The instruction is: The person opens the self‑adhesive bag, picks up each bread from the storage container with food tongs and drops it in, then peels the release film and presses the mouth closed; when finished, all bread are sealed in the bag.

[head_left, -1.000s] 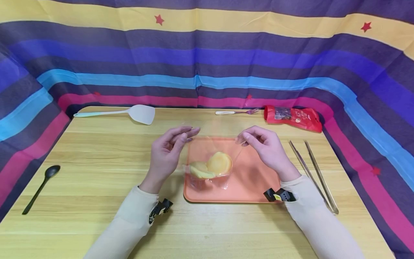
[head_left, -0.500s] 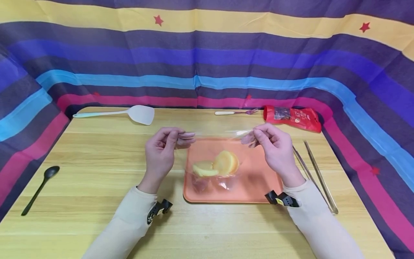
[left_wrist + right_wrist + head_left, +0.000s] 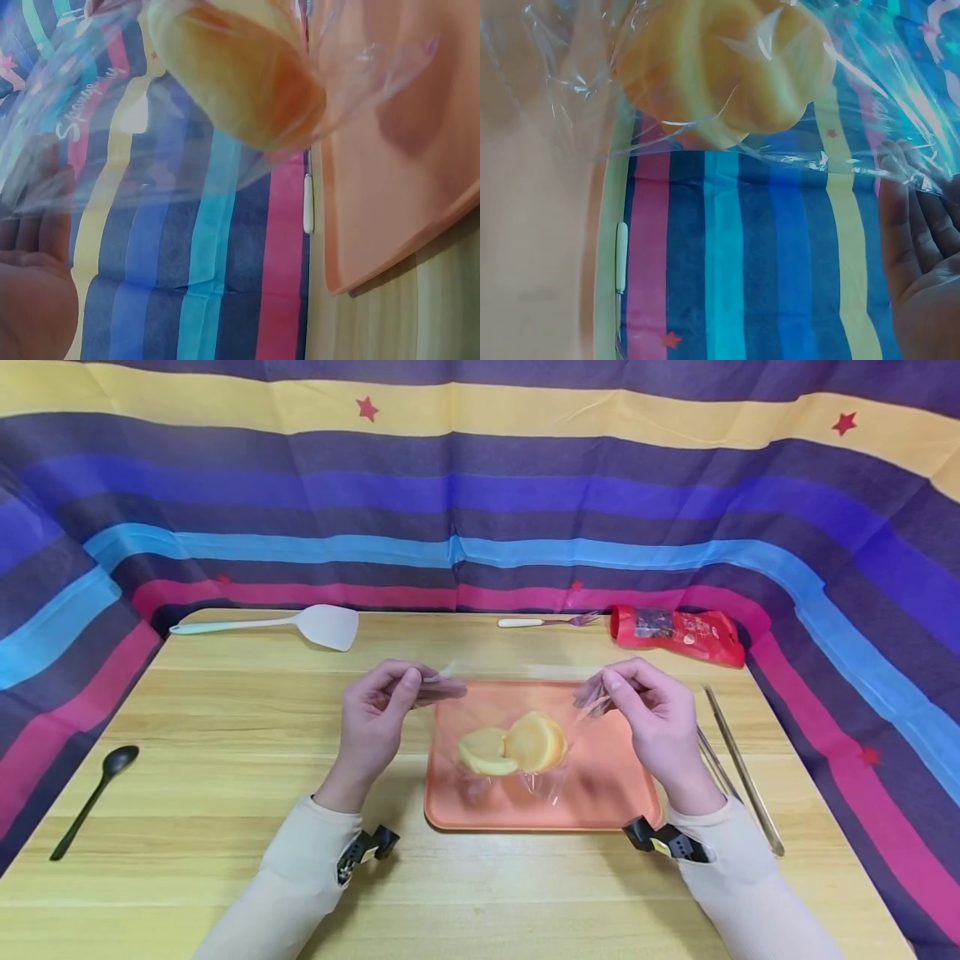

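Holding is shared between both hands: the left hand point(image 3: 375, 714) pinches one top corner of a clear plastic bag point(image 3: 517, 727) between thumb and curled fingers, and the right hand point(image 3: 651, 714) pinches the opposite corner in the same way. The bag is stretched between them at the centre of the frame, above an orange tray point(image 3: 600, 793) that lies on the wooden table point(image 3: 225, 710).

Judgement on doing this well: the two pinches should be kept level and the pull even, so that the thin film is not torn and the contents are not tipped out; the bag is best kept over the tray.

Contents: two pale yellow round buns point(image 3: 517, 747) are seen in the bottom of the bag, one leaning against the other. In the wrist views a bun point(image 3: 236, 75) is pressed against the film point(image 3: 727, 67). Nothing else is seen on the tray.

Elsewhere: a spatula point(image 3: 315, 622) at upper left, a black spoon point(image 3: 97, 793) at far left, a fork point(image 3: 551, 620) and a red packet point(image 3: 678, 633) at upper right, tongs point(image 3: 738, 768) at right.
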Demonstrator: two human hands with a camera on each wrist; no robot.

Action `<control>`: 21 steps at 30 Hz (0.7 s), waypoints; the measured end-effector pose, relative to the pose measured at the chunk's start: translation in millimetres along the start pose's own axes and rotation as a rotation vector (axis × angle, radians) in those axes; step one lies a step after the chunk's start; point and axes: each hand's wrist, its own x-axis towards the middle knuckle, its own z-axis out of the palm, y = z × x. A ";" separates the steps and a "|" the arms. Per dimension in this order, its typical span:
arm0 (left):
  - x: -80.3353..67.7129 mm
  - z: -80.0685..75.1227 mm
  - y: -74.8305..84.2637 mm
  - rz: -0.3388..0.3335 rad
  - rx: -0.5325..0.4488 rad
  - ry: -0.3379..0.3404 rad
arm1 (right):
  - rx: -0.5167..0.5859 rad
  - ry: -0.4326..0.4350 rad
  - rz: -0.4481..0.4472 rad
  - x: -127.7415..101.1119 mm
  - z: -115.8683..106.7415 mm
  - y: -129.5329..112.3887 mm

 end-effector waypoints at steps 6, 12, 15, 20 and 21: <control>-1.0 -1.6 1.3 -0.042 0.024 -0.037 | 0.046 0.005 -0.017 -0.7 -0.8 0.9; -0.4 -4.4 3.7 -0.046 0.018 -0.038 | 0.113 0.024 -0.084 -1.4 -2.9 1.1; 0.3 -5.5 5.2 -0.039 -0.004 -0.044 | 0.123 0.032 -0.095 -2.1 -3.8 0.5; 0.2 -6.8 6.9 -0.052 -0.081 -0.054 | 0.168 0.006 -0.105 -2.9 -5.2 1.7; 0.2 -6.9 7.3 -0.054 -0.099 -0.060 | 0.178 -0.002 -0.107 -2.7 -5.5 2.3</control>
